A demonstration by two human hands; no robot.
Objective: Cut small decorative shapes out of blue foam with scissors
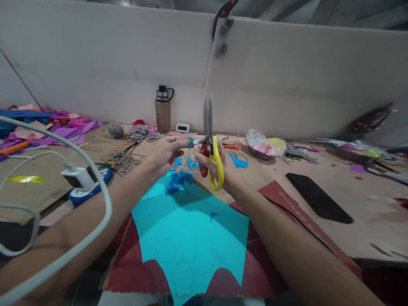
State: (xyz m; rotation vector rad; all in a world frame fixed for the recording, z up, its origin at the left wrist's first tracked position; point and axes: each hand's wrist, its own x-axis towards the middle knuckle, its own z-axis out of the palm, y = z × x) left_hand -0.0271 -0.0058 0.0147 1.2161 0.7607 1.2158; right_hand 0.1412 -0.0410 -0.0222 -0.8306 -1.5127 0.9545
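Note:
My right hand (228, 168) grips scissors (217, 170) with one yellow and one red handle; the blades point up and are slightly blurred. To their left, my left hand (164, 154) pinches a small teal piece (190, 143) at its fingertips. Below both hands lies a bright turquoise sheet (191, 225) with curved cut-outs along its near edge and faint drawn outlines on it. Small blue scraps (180, 178) are scattered at its far end, and another group of blue cut pieces (238, 160) rests just beyond my right hand.
A white cable (106, 199) loops across the left foreground from a charger (78, 176). A black phone (318, 197) lies on the right. Further back stand a bottle (163, 111), a small white display (182, 127) and a bowl with plastic wrap (264, 146). Colourful scraps (60, 131) pile up at left.

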